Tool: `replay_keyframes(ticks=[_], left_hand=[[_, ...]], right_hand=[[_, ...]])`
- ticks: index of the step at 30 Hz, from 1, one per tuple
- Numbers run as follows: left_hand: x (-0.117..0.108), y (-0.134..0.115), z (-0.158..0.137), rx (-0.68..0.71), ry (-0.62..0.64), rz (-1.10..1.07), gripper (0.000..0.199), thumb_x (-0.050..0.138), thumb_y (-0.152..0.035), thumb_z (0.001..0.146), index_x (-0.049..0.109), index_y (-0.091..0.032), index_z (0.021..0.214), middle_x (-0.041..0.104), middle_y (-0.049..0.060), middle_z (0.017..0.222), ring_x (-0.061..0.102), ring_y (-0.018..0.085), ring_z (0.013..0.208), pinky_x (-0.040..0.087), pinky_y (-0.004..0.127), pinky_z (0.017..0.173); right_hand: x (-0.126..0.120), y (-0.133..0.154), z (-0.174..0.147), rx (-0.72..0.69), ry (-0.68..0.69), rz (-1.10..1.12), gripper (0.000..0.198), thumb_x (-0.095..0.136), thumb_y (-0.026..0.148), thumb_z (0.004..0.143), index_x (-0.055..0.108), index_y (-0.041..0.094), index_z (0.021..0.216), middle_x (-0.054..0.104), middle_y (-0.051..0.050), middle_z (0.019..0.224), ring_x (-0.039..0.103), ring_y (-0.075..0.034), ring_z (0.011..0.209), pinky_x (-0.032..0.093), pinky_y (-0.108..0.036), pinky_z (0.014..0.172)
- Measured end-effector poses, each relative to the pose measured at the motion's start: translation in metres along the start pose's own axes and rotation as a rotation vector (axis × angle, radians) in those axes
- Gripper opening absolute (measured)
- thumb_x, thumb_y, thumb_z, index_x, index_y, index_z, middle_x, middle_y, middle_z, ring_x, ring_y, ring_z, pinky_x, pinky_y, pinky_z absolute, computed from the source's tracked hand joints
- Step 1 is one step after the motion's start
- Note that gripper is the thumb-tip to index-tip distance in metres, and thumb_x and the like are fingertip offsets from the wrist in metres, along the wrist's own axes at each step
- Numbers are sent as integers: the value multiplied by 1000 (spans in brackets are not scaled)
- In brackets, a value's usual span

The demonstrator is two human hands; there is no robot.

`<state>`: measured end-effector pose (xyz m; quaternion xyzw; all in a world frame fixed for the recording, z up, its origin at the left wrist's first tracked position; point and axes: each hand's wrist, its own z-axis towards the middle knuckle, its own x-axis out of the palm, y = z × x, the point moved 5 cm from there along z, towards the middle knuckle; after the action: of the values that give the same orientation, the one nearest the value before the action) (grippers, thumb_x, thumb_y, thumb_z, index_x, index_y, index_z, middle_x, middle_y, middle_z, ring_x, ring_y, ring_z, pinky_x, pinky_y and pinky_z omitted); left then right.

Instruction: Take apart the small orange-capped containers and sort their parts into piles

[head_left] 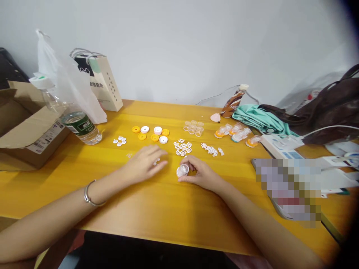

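Apparently a holding step occupied the worktop: three o'clock from the half-open left hand, the right hand curled round a clear cup, seemingly needed steady next; whether the left held tiny white bits was unclear.

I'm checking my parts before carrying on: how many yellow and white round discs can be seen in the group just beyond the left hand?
Yellow discs: 4
White discs: 3
Visible total: 7
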<state>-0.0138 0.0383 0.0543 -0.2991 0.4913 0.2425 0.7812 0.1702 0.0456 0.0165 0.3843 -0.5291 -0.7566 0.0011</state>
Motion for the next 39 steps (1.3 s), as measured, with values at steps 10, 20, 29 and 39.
replay_keyframes(ticks=[10, 20, 29, 39], left_hand=[[52, -36, 7, -184, 25, -345, 27, 62, -38, 74, 45, -17, 75, 51, 1, 74, 47, 14, 66, 37, 25, 57], [54, -28, 3, -272, -34, -535, 20, 65, -24, 65, 47, -17, 69, 49, -3, 67, 43, 10, 59, 32, 21, 54], [56, -26, 3, -266, -20, -590, 24, 67, -21, 59, 45, -17, 67, 49, -5, 65, 42, 9, 57, 29, 20, 51], [38, -39, 3, -127, -104, -402, 18, 60, -26, 72, 47, -18, 80, 52, 1, 77, 48, 15, 72, 37, 27, 65]], right_hand=[[16, 9, -4, 106, -31, -21, 24, 59, 39, 77, 46, 20, 80, 45, 6, 59, 38, -8, 51, 29, -20, 48], [18, 26, -6, -36, 94, -347, 16, 42, 30, 88, 50, 17, 94, 58, -7, 85, 53, -17, 74, 41, -30, 68], [20, 27, -11, -160, 137, -375, 19, 40, 29, 90, 51, 16, 99, 58, -9, 89, 53, -19, 81, 43, -34, 75], [12, 24, -12, -136, -78, -104, 14, 44, 29, 86, 42, 20, 97, 56, -4, 81, 52, -15, 68, 44, -28, 63]])
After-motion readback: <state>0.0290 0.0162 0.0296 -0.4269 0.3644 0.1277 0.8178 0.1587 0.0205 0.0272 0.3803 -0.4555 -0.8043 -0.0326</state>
